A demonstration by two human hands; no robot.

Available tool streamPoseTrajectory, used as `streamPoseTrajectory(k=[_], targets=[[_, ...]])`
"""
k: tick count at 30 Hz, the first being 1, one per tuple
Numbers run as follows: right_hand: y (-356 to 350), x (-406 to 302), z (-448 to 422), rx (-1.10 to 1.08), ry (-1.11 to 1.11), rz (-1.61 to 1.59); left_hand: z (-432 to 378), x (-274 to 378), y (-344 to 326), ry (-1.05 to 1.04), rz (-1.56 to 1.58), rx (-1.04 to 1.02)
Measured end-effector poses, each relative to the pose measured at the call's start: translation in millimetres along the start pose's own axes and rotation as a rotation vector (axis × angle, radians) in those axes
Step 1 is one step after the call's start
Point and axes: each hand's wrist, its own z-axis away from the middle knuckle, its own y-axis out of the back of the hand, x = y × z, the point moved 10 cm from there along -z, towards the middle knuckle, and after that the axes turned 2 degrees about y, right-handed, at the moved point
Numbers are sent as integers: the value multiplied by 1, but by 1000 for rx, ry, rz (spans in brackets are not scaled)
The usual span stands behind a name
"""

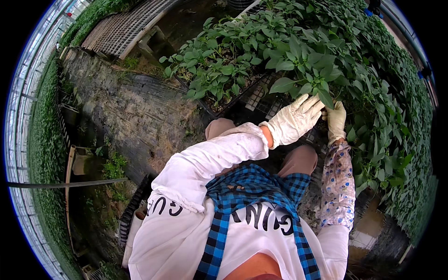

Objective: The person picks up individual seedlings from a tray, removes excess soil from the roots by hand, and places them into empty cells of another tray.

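My left hand (299, 119), in a dirty pale glove, reaches in from the left with its fingers extended beside a broad green leaf (326, 98) of a leafy seedling (311, 78). Close to its fingertips is my right hand (335, 120), also gloved, with its fingers curled below the same leaves. The leaves and the fingers hide the seedling's stem, so whether either hand grips it cannot be told. Just left of the hands lies a dark cell tray (259, 96) with empty square cells showing. A black tray of smaller seedlings (218, 75) stands beyond it, to the left.
Dense rows of seedlings (388, 115) fill the right side. Dark, soiled ground cover (140, 112) runs along the left. A mesh bench (122, 29) stands at the upper left, and a dark strap or bar (94, 182) crosses the lower left. My knees are below the cell tray.
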Motion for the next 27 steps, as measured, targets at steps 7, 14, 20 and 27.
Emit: streamPoseTrajectory(k=[7, 14, 20, 27], targets=[[-28, -8, 101, -141, -209, -47, 92, -76, 48, 152, 272, 135], [-140, -13, 136, -400, -302, -108, 137, -153, 85, 407, 256, 286], [-237, -46, 16, -265, -117, -52, 176, -119, 56, 405, 315, 167], [-298, -32, -96, -141, 108, 352, 209, -117, 18, 472, 411, -1]])
